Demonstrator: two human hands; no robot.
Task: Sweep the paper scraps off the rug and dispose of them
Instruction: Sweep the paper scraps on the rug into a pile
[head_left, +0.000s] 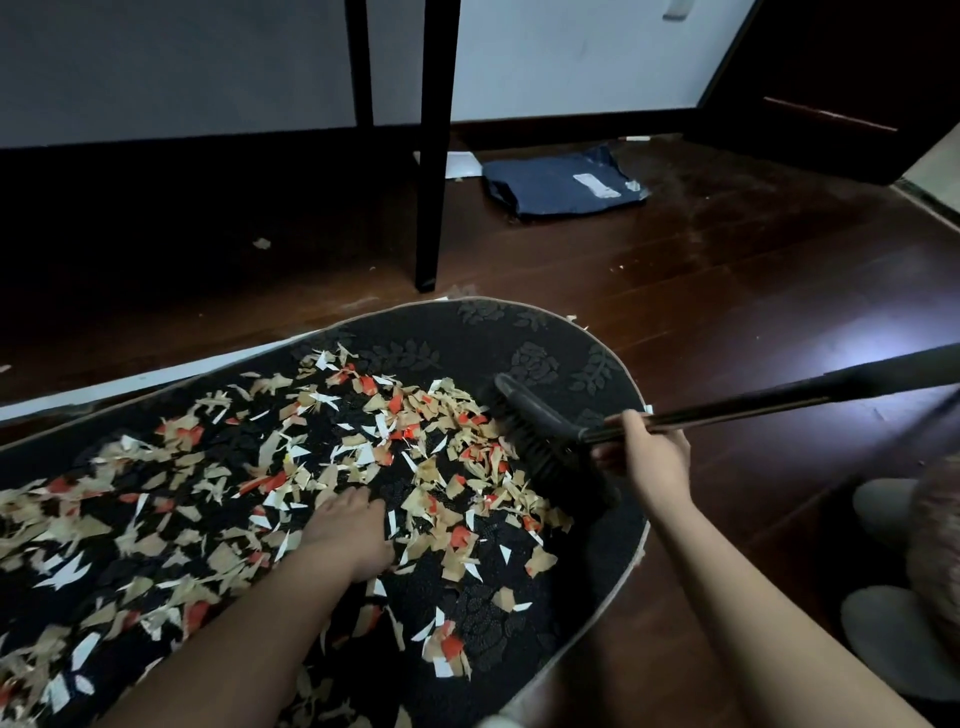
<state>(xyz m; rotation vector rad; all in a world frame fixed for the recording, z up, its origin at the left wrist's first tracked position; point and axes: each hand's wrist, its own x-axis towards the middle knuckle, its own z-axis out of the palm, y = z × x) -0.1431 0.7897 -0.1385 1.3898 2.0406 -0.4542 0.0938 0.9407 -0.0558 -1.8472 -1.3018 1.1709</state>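
Note:
A black rug (545, 343) with a leaf pattern and a rounded end lies on the dark wood floor. Several tan, white and red paper scraps (322, 457) cover most of it. My left hand (348, 535) lies flat on the rug among the scraps, fingers straight. My right hand (644, 452) grips the thin black handle of a broom just behind its head. The black broom head (550, 441) rests bristles-down on the rug at the right edge of the scrap pile. The rug's far right end is bare of scraps.
A black furniture leg (431, 208) stands just beyond the rug's far edge. A dark blue mailer bag (561, 182) lies on the floor near the wall. Two grey slippers (893, 571) are at the right edge. A few stray scraps lie on the floor.

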